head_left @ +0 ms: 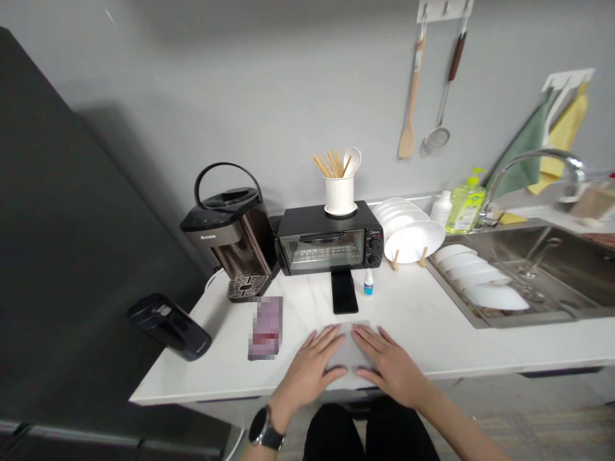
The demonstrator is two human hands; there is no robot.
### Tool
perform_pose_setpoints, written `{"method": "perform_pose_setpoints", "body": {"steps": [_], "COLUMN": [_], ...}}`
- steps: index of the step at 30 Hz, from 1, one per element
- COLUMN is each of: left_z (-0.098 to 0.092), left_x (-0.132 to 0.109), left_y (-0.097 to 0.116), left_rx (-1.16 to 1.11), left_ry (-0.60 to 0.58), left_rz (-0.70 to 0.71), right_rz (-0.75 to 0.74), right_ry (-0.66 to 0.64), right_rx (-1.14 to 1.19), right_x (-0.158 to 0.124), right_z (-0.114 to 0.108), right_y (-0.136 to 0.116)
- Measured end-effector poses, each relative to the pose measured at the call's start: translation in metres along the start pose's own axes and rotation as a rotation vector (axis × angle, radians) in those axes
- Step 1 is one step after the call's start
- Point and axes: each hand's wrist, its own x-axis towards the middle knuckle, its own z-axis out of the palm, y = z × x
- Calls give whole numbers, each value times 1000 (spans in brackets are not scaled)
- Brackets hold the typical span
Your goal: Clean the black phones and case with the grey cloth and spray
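My left hand (314, 365), with a dark watch on its wrist, lies flat with its fingers stretched out. On the other side, my right hand (387, 362) is flat too, fingers spread. Both rest on the edges of a thin, pale grey, square sheet (352, 349) near the counter's front edge; whether it is cloth, film or paper I cannot tell. Just behind it a black smartphone (344, 293) lies face up. A small white bottle with a blue label (368, 283) stands beside the phone. To the left is a flat purple item (268, 323), blurred by pixels.
A dark tumbler (170, 326) and a water dispenser (235, 237) stand left on the white counter (408, 320). A toaster oven (329, 240) carries a utensil holder (339, 195). Racked plates (414, 242), a soap bottle (465, 202) and a sink (567, 256) are right.
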Motion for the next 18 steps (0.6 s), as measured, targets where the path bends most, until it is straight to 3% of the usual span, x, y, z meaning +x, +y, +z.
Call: {"method": "perform_pose_setpoints", "body": {"steps": [4,8,12,18], "left_z": [-8,-12,-2,10], "left_x": [6,15,16,6], "left_y": [-10,-9,0,4], "left_rx": [10,42,80,114], "left_ry": [-57,-19,55,33], "left_rz": [17,74,87,41], "right_rz": [29,20,-39,-20], "right_ry": [-24,24,65,104], "right_rx": [-56,-92,-122,-145], "right_x": [1,7,15,11], "right_z": [4,2,5,20], "right_y": [6,3,-5,-4]}}
